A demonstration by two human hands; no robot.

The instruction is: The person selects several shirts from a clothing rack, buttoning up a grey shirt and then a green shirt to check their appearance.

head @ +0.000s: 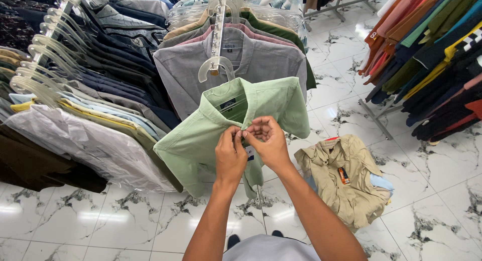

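A light green shirt (201, 135) hangs on a clear plastic hanger (216, 68) from a sloping rack arm in front of me. My left hand (230, 153) and my right hand (268, 140) meet at the shirt's front just below the collar. Both pinch the fabric at the placket, around the top button area. A small tag (249, 152) shows between the hands. Behind the green shirt hang a grey shirt (261, 60) and several others on the same arm.
Dark and pale shirts (100, 90) fill a rack on the left, one under a clear plastic cover (85, 145). Coloured garments (432, 55) hang on a rack at right. A pile of beige shirts (346, 178) lies on the white marble floor (125, 221).
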